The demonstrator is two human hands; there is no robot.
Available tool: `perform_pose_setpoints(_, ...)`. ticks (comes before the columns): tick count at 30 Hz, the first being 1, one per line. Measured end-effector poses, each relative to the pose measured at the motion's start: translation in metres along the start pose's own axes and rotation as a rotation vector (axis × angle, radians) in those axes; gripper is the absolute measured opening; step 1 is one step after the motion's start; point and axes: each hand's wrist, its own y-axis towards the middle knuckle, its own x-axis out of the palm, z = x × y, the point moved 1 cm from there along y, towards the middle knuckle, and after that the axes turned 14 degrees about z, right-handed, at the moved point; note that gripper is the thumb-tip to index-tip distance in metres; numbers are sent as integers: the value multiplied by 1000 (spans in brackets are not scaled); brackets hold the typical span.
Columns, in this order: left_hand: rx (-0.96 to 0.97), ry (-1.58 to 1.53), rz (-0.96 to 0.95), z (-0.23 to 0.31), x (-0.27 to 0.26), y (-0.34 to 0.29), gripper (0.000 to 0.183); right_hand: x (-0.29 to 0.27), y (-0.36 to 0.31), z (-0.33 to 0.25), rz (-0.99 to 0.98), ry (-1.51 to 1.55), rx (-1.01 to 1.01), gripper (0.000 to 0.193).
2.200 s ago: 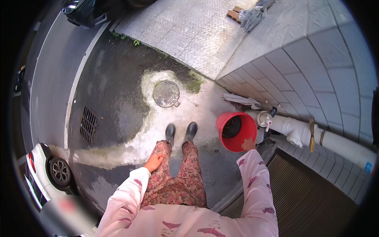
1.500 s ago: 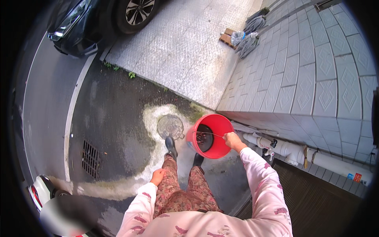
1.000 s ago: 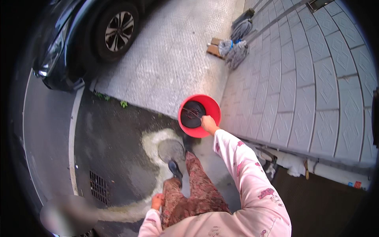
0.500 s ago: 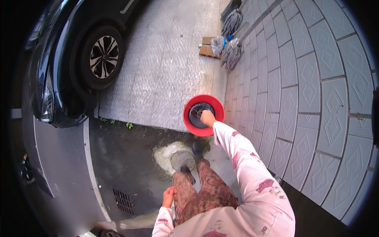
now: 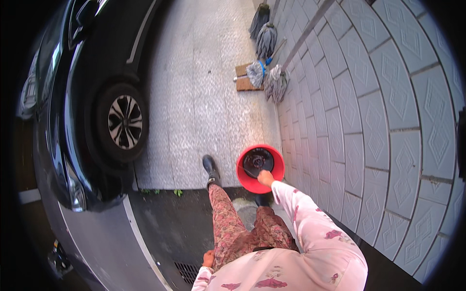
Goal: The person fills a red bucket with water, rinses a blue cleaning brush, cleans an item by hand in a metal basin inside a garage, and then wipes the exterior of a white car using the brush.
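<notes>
My right hand (image 5: 265,177) grips the handle of a red bucket (image 5: 260,167) and carries it in front of me, beside the tiled wall (image 5: 388,121). Something dark lies inside the bucket. My left hand (image 5: 208,259) hangs by my left hip with its fingers curled and nothing visible in it. I am walking in floral trousers and dark boots; my left boot (image 5: 210,169) steps onto the pale paving (image 5: 204,97).
A dark parked car (image 5: 92,116) stands close on my left, its wheel (image 5: 124,121) near the paving. Several mops (image 5: 269,72) lean against the wall ahead beside a small wooden block. A drain grate (image 5: 189,271) lies in the wet asphalt behind me.
I lifted the red bucket from beside the pipe at the wall and carried it forward. I have walked past the round manhole cover onto the paving, toward the car and the mops.
</notes>
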Motion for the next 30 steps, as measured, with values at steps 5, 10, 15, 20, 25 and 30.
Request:
perform_pose_setpoints(5,230,69,-63,74,-76,97,22,-10,2,-8,3,-147,52,24)
perform_pose_setpoints(10,-110,-245,-9,211,-153,172,20,-45,36,-66,60,-179,349,19)
perform_pose_setpoints(15,-114,-245,27,358,-172,230,21,-94,152,-112,224,19,155,23)
perform_pose_setpoints(20,-66,-100,-96,451,-142,270,22,-189,286,-179,413,-29,-49,17)
perform_pose_setpoints(25,-47,-38,-200,536,-86,297,25,-271,439,-201,632,-380,-222,21)
perform_pose_setpoints(30,33,-151,-208,610,-36,295,20,-338,536,-206,635,-888,-316,28)
